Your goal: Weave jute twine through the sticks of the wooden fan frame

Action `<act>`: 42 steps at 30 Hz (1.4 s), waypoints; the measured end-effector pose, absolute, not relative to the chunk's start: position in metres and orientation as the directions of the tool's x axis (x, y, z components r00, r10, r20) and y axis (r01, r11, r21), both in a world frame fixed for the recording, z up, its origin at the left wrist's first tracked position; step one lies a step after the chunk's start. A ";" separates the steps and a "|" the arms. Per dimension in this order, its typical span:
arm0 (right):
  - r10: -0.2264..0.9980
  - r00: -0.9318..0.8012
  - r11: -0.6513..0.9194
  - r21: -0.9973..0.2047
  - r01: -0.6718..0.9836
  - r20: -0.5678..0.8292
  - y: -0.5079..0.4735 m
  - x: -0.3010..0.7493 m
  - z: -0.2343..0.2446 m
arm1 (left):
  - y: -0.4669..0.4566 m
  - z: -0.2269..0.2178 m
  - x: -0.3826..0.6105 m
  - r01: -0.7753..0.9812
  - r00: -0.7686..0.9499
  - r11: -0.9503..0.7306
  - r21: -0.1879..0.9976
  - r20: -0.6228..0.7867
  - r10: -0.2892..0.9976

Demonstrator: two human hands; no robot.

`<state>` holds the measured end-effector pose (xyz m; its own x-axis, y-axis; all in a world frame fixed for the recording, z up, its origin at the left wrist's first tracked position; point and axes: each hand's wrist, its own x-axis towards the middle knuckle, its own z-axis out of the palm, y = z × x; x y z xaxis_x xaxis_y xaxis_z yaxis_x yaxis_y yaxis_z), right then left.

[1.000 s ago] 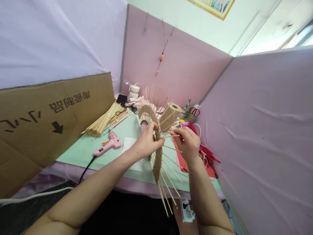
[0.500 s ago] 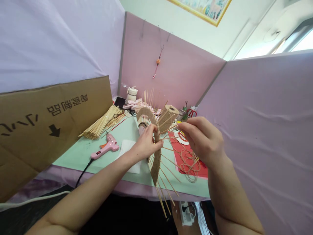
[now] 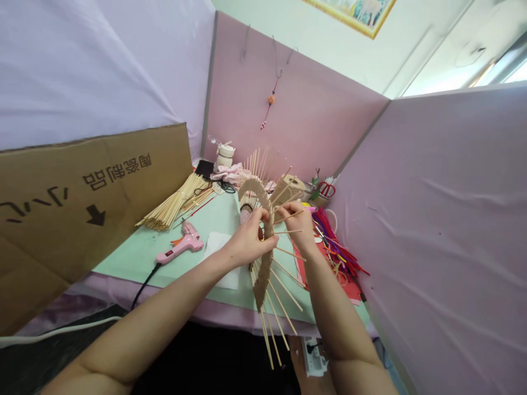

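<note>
While our left hand (image 3: 251,238) has thumb and fingers closed on the brown hoop (image 3: 261,288), our right hand (image 3: 298,222) has its fingertips bunched near the sticks (image 3: 287,291); can't tell if they hold anything. Hoop stands nearly edge-on, up over the green tabletop (image 3: 144,260). Looks light, fairly stiff, rough enough not to slip. Weak points: thin sticks, likely to snap or lever loose if we grab them. We'd take hold on the hoop's flat band, between sticks. Pink glue gun (image 3: 181,248) lies well apart, left.
</note>
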<state>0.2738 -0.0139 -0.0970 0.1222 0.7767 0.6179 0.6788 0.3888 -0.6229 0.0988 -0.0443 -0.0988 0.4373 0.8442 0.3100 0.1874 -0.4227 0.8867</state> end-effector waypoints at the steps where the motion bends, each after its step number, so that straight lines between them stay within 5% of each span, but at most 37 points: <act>1: 0.801 0.166 0.373 -0.695 0.615 0.576 -0.009 0.268 -0.105 | -0.043 -0.100 0.099 0.173 0.438 -0.420 0.891 0.313 0.843; 9: 0.817 0.313 0.426 -0.872 0.240 0.485 -0.010 0.231 -0.135 | -0.033 -0.110 0.092 0.010 0.505 -0.416 0.909 0.354 0.787; 17: 0.817 0.295 0.406 -0.857 0.318 0.496 -0.015 0.234 -0.128 | -0.015 -0.111 0.097 0.034 0.367 -0.372 0.928 0.335 0.868; 23: 0.654 0.296 0.447 -0.671 0.591 0.696 -0.023 0.244 -0.109 | -0.018 -0.100 0.097 0.051 0.392 -0.361 0.931 0.314 0.865; 36: 0.600 0.150 0.470 -0.498 0.729 0.786 -0.025 0.254 -0.101 | -0.014 -0.087 0.098 0.193 0.442 -0.309 0.931 0.199 0.875; 42: 0.518 -0.223 0.531 -0.106 0.841 0.826 -0.041 0.283 -0.055 | -0.016 -0.083 0.096 0.270 0.426 -0.308 0.912 0.173 0.888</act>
